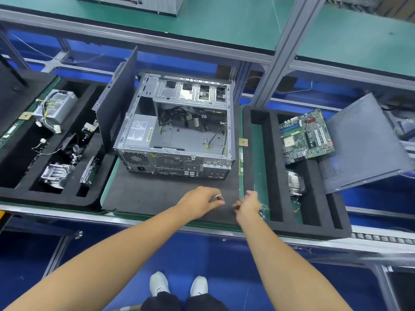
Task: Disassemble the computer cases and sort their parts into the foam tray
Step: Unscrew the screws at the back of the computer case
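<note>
The open computer case (175,131) lies on its side on the dark mat (157,194), its power supply (139,131) seated inside at the left; a dark side panel (116,102) leans against its left wall; to the right, the foam tray (256,158) holds a second panel (368,142) propped over a motherboard (306,135), with a heatsink (295,182) nearer; the left hand (199,200) curls over a small metallic piece (216,197), seemingly pinching it; the right hand (247,204) hovers beside it, fingers loosely curled, whether holding anything I cannot tell.
</note>
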The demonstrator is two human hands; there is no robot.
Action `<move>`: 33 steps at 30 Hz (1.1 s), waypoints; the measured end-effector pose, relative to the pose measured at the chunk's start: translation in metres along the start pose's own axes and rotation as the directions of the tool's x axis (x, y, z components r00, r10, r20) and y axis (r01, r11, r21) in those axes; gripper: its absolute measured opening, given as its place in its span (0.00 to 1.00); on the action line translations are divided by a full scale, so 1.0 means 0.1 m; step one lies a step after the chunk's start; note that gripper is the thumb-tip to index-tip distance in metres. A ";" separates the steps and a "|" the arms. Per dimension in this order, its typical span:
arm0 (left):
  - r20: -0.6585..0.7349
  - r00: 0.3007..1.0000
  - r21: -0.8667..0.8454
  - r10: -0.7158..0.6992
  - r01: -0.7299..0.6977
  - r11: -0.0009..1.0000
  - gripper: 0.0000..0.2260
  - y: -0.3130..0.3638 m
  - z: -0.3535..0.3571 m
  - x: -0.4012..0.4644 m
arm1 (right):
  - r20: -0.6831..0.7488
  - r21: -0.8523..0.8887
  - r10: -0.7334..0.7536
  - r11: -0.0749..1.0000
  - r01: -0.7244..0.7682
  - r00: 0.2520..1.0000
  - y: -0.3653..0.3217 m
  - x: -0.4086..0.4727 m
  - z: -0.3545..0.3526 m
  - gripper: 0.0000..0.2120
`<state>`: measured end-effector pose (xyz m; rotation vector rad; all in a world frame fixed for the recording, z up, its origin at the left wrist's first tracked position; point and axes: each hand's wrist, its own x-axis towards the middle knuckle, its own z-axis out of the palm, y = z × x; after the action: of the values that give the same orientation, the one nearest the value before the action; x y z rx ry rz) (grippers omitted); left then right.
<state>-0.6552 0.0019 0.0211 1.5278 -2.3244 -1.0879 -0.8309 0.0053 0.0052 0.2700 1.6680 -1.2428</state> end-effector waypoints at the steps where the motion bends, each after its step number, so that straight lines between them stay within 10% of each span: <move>1: -0.014 1.000 -0.011 -0.018 0.018 1.000 0.07 -0.01 0.03 0.00 | -0.064 -0.135 -0.055 0.990 0.046 0.996 -0.09 0.09 -0.09 0.12; 7: -0.002 0.989 -0.040 -0.147 0.147 0.988 0.06 -0.16 0.01 0.13 | -0.048 -0.738 -0.338 0.646 0.195 0.940 -0.42 0.39 -0.52 0.10; 15: 0.023 0.981 -0.050 -0.195 0.196 0.979 0.04 -0.30 -0.01 0.19 | -0.050 -0.728 0.161 0.670 -0.146 0.986 -0.69 0.47 -0.45 0.15; 24: 0.033 0.977 -0.056 -0.213 0.214 0.975 0.04 -0.37 -0.03 0.19 | -0.080 -0.852 0.211 0.492 -0.177 0.974 -0.76 0.52 -0.42 0.09; 33: 0.040 0.974 -0.076 -0.222 0.225 0.971 0.04 -0.45 -0.01 0.18 | -0.085 -0.819 0.150 0.552 -0.155 0.985 -0.71 0.60 -0.40 0.25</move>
<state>-0.6304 -0.0234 -0.0116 1.7873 -2.1376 -1.2482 -0.9296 -0.0147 -0.0013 -0.1733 1.9973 -0.2106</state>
